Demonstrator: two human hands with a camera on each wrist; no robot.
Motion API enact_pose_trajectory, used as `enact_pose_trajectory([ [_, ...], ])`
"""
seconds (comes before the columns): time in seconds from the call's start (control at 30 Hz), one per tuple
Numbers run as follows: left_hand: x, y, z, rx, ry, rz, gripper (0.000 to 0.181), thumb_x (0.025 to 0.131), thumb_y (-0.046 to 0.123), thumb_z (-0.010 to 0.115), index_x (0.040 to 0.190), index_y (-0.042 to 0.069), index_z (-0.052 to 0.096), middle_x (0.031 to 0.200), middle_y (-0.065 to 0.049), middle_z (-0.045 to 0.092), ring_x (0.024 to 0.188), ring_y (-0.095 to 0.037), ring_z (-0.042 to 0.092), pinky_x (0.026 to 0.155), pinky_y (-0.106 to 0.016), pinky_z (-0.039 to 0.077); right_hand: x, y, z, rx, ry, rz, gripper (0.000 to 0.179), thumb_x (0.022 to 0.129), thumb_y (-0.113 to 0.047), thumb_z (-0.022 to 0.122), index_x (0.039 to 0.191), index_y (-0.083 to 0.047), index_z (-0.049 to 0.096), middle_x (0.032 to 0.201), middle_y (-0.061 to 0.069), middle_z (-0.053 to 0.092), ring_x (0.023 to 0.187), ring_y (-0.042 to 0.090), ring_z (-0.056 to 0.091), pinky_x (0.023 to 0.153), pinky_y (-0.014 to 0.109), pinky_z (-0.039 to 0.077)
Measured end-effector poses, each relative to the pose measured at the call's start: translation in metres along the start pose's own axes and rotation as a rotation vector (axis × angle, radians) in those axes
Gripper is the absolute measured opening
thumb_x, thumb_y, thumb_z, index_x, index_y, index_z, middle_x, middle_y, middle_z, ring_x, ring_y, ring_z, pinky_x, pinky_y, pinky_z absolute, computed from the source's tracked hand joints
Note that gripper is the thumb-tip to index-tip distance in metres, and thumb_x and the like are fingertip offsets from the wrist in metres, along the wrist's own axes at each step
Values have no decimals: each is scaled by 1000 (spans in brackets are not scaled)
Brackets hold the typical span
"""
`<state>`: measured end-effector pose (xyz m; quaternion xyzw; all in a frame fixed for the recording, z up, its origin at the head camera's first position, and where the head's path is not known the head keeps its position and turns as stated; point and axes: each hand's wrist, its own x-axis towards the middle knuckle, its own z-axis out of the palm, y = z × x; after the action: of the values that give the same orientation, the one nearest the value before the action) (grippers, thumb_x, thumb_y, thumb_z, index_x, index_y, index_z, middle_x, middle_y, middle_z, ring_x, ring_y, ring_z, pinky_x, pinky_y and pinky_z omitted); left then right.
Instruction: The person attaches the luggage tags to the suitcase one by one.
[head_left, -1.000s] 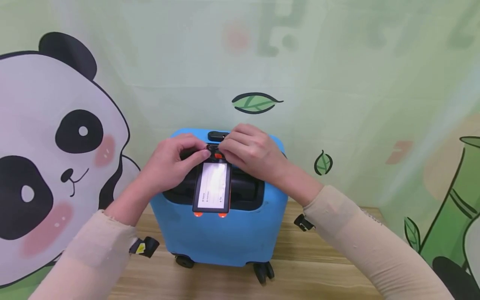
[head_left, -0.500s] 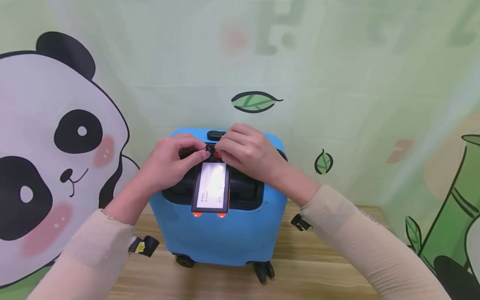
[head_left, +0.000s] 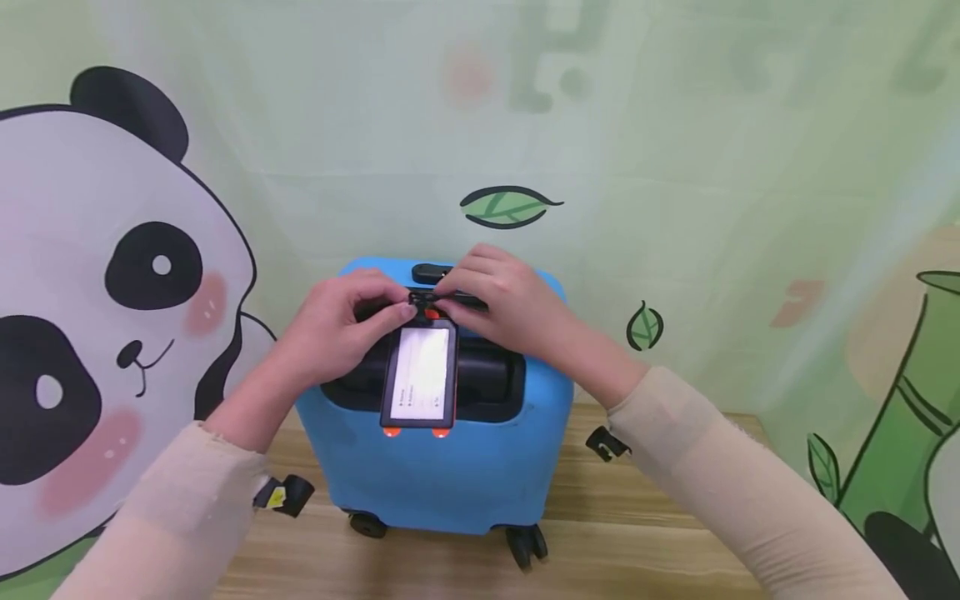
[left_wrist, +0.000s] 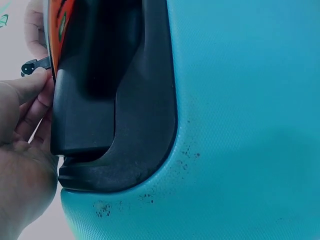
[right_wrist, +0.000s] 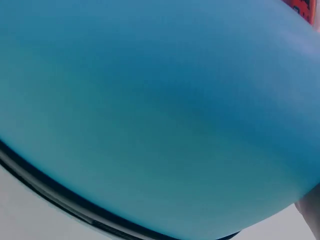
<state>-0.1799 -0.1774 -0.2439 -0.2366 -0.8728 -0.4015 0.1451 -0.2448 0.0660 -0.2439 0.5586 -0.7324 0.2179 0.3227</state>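
A luggage tag with a white name card, black frame and orange back hangs against the front of the blue suitcase. Its black strap lies at the suitcase's top handle. My left hand pinches the strap's left part between thumb and forefinger; in the left wrist view a small black strap end shows at the fingertips. From the right, my right hand pinches the strap, and a dark length of it shows between thumb and fingers. The right wrist view holds mostly blue shell.
The suitcase stands on wheels on a wood-patterned floor. Behind it hangs a pale green backdrop printed with a panda and leaves. A black telescopic handle grip sits at the suitcase's top.
My right fingers have shifted, and a black strap length now shows between them. The tag has moved slightly left. My left hand keeps nearly the same place.
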Motion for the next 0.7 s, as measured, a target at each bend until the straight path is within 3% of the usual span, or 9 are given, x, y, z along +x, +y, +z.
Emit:
enact_pose_trajectory([
  [0.17, 0, -1, 0, 2, 7, 2, 12, 103, 13, 73, 111, 7, 81, 112, -8, 75, 99, -22, 63, 85, -41, 52, 4, 3, 0, -1, -35, -14, 8, 95, -7, 81, 102, -4, 81, 97, 7, 78, 93, 24, 66, 83, 34, 59],
  [0.5, 1, 0, 3, 5, 14, -27, 11, 103, 12, 73, 108, 6, 79, 109, -9, 74, 95, -24, 62, 83, -41, 51, 1, 2, 2, -92, 52, -128, 4, 97, -4, 76, 95, -3, 79, 91, 8, 77, 87, 26, 66, 82, 35, 60],
  [0.7, 2, 1, 4, 14, 19, -24, 10, 102, 13, 74, 107, 6, 79, 108, -9, 74, 95, -24, 62, 83, -40, 51, 3, -4, 1, -109, 76, -156, 4, 97, -5, 76, 95, -3, 79, 90, 8, 78, 87, 27, 67, 83, 35, 60],
])
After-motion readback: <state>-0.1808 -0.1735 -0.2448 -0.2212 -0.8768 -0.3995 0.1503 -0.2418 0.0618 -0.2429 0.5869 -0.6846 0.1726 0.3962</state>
